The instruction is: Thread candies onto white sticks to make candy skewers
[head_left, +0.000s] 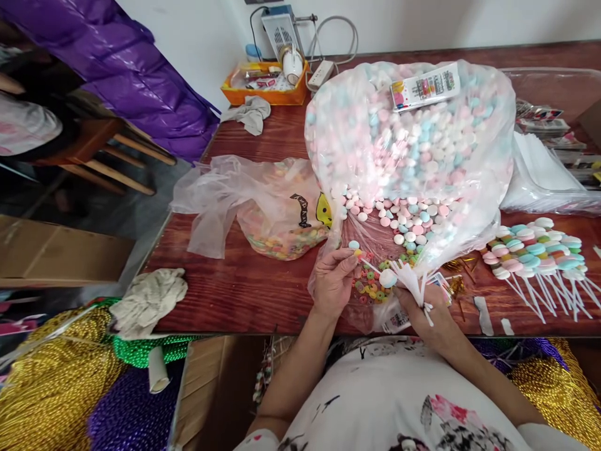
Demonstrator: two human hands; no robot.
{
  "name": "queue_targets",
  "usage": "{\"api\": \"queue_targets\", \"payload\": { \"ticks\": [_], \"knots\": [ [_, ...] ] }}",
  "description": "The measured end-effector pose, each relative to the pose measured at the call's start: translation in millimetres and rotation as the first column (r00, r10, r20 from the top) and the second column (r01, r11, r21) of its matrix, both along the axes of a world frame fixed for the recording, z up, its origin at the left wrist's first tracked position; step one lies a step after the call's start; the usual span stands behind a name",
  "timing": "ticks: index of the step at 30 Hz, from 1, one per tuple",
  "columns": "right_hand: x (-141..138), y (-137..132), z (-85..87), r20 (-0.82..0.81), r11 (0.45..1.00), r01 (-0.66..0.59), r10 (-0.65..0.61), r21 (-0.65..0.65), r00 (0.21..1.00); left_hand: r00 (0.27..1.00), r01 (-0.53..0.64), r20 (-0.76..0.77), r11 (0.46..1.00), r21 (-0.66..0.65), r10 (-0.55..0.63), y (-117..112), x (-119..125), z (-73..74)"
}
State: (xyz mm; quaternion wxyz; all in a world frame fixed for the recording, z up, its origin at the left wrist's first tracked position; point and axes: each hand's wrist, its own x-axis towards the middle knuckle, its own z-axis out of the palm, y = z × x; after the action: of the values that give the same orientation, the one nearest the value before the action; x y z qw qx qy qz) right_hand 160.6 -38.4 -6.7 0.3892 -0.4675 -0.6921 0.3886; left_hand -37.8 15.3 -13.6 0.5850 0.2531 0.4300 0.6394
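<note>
My left hand [331,279] is closed in a pinch at the tip of a thin white stick, by a small yellow candy piece [357,252]. A pale blue round candy [354,245] shows just above those fingertips. My right hand [425,311] is wrapped round a bundle of white sticks [411,283]. A white and pale blue candy [387,278] sits between the hands, near the bundle; how it joins the stick is hard to make out. Beneath both hands lie colourful ring candies [370,292] on clear plastic.
Behind the hands a large clear bag [408,131] spills pastel candies [413,222]. Left of it lies a knotted bag of ring candies [282,232]. Finished-looking candy sticks [535,250] are heaped at right, below a plastic tray [539,199]. An orange box [267,95] stands at the back.
</note>
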Motion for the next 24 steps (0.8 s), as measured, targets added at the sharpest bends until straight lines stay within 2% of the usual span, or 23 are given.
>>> {"api": "queue_targets", "payload": {
  "ticks": [3,5,7,9,11,13,15,18,24],
  "knots": [
    [2.0,0.1,1.2,0.022,0.999,-0.034,0.034,-0.014,0.999,0.967,0.016,-0.252,0.984,0.18,0.03,-0.4,-5.5,-1.8],
    [5.4,0.7,1.6,0.063,0.998,-0.06,0.062,-0.025,0.996,0.887,0.11,-0.458,0.942,0.317,0.051,-0.8,-10.6,-1.6],
    [8.8,1.3,1.6,0.072,0.999,-0.028,0.029,-0.019,0.997,0.839,0.192,-0.543,0.913,0.361,0.038,-2.0,-12.9,-0.7],
    [9.9,1.4,1.0,0.03,1.0,0.024,-0.024,-0.013,0.999,0.884,0.177,-0.467,0.936,0.304,-0.016,-3.8,-10.3,1.1],
    [7.6,0.5,-0.9,-0.027,0.998,0.052,-0.053,-0.024,0.998,0.954,0.141,-0.289,0.975,0.171,-0.087,-5.6,-3.1,4.5],
    [3.2,-1.6,-4.4,-0.085,0.996,0.077,-0.08,-0.04,0.993,0.976,0.191,-0.11,0.981,0.039,-0.186,-7.0,5.9,8.7],
    [-0.7,-4.5,-8.9,-0.147,0.992,0.11,-0.119,-0.068,0.982,0.954,0.298,-0.025,0.954,-0.014,-0.299,-8.8,14.6,11.9],
    [-2.0,-7.7,-13.4,-0.231,0.983,0.143,-0.166,-0.116,0.959,0.91,0.408,-0.091,0.913,0.028,-0.404,-14.1,27.1,11.5],
    [10.7,-7.5,-5.1,-0.184,0.967,0.252,-0.256,-0.047,0.949,0.852,0.48,-0.287,0.872,0.092,-0.438,-19.4,48.0,10.5]
  ]
}}
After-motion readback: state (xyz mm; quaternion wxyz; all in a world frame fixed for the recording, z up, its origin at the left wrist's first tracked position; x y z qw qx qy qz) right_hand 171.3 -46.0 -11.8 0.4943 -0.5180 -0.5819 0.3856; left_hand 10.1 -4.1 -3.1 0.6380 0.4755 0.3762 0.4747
